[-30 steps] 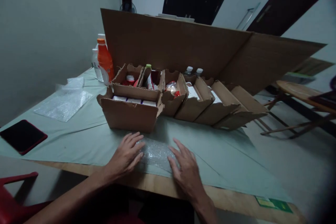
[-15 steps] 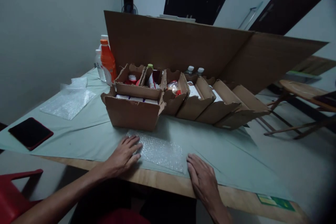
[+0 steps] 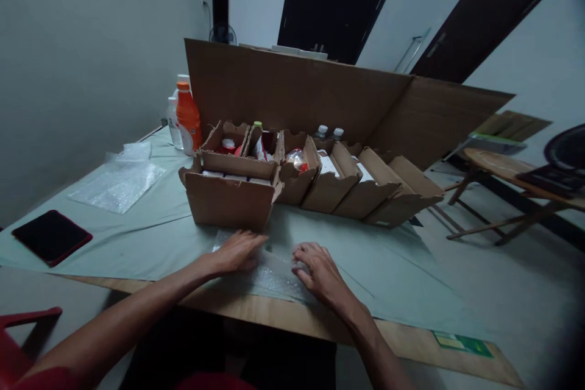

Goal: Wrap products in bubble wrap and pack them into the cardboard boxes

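Observation:
A clear sheet of bubble wrap (image 3: 276, 280) lies on the cloth near the table's front edge, partly covered by both hands. My left hand (image 3: 237, 251) rests across its left part, fingers stretched out to the right. At the other side my right hand (image 3: 317, 271) has its fingers curled around a bunched, lifted bit of the wrap. Just beyond my left hand stands a cardboard box (image 3: 228, 200) holding white-topped packs.
Several open cardboard bins (image 3: 333, 186) line the back before a tall cardboard panel (image 3: 292, 85). An orange bottle (image 3: 188, 116) stands at the left. Another bubble wrap sheet (image 3: 119, 183) and a dark tablet-like slab (image 3: 52, 237) lie on the left.
My right hand has moved left onto the wrap and closed on its right part, which is now bunched up. My left hand has slid right over the sheet. The camera view has shifted.

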`<state>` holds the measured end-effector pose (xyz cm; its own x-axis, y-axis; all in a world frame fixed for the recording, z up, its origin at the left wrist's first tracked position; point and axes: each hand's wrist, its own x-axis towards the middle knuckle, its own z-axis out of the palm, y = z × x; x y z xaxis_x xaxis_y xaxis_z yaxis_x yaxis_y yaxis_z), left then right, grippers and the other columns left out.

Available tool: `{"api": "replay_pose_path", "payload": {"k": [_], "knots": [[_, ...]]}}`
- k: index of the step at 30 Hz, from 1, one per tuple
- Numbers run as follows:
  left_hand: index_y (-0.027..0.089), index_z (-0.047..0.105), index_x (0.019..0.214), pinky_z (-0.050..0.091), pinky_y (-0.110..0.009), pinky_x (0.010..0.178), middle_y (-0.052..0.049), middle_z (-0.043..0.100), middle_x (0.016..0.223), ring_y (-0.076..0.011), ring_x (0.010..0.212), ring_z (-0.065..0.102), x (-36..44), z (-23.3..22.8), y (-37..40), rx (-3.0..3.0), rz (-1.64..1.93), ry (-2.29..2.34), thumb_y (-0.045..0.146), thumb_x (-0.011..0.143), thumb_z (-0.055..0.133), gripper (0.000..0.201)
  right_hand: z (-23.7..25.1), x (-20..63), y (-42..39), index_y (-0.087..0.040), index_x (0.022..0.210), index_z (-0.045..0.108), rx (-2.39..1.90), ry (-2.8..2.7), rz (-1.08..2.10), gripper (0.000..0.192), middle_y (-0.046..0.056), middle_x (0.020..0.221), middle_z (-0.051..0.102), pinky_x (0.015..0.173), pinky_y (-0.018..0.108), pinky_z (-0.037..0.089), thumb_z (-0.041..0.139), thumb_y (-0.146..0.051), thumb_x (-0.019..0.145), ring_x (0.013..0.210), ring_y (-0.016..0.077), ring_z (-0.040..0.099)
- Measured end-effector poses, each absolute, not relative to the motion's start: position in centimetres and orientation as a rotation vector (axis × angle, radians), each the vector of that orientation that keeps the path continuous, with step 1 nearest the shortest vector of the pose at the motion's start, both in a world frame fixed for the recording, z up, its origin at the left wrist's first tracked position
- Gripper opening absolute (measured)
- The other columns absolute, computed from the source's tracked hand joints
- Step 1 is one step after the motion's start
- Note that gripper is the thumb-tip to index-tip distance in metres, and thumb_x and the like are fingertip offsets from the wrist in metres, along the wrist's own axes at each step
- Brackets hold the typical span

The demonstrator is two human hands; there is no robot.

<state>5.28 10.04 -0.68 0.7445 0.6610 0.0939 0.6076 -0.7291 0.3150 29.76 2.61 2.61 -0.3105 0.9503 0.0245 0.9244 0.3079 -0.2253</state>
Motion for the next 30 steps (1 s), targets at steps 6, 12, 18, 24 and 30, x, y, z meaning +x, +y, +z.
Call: {"api": "replay_pose_path", "payload": {"k": [6,12,18,24,30], "knots": [[0.019,0.066,0.090,0.038,-0.049,0.107,-0.005,0.071,0.089,-0.0219,0.096,0.065,0.1,3.4,7.2,2.792,0.656,1.091,0.011,0.093,0.050,0.018,5.9,29.0,-1.3,-0.020,0.094,0.061,-1.243,-2.249,-0.147,0.025,0.007,0.107,0.069,0.089,0.037,0.042,0.047,0.000,0.087,0.104,0.0224,0.059],[0.022,0.064,0.098,0.024,-0.052,0.118,-0.003,0.071,0.103,-0.0229,0.112,0.061,-5.4,0.2,1.6,2.868,0.697,1.030,0.015,0.093,0.054,0.013,0.5,27.9,-3.8,-0.021,0.108,0.064,-1.225,-2.430,-0.084,0.035,0.006,0.126,0.069,0.100,0.042,0.041,0.052,0.000,0.082,0.123,0.0255,0.057],[0.021,0.057,0.127,0.027,-0.056,0.119,-0.011,0.065,0.129,-0.0271,0.125,0.056,-5.9,-0.5,-0.9,2.694,0.558,1.158,0.030,0.093,0.059,0.035,-1.5,30.2,-5.4,-0.025,0.139,0.055,-1.427,-2.482,0.066,0.048,0.010,0.144,0.057,0.104,0.048,0.044,0.060,-0.037,0.093,0.131,0.0285,0.054],[0.016,0.025,0.156,0.019,-0.054,0.122,-0.017,0.031,0.161,-0.0320,0.152,0.023,-1.5,-2.7,1.1,2.857,0.397,0.953,0.041,0.098,0.052,0.068,-1.4,23.0,-2.9,-0.021,0.142,0.053,-1.405,-2.481,0.127,0.046,0.010,0.147,0.055,0.108,0.045,0.045,0.052,-0.023,0.096,0.134,0.0257,0.051],[0.026,0.030,0.155,0.018,-0.050,0.123,-0.010,0.032,0.163,-0.0284,0.151,0.027,-6.6,-5.4,1.6,2.779,0.236,1.008,0.046,0.101,0.043,0.058,-5.5,28.0,-5.0,-0.025,0.136,0.060,-1.501,-2.399,0.096,0.040,0.007,0.141,0.060,0.105,0.045,0.047,0.048,-0.027,0.098,0.131,0.0250,0.055]]}}
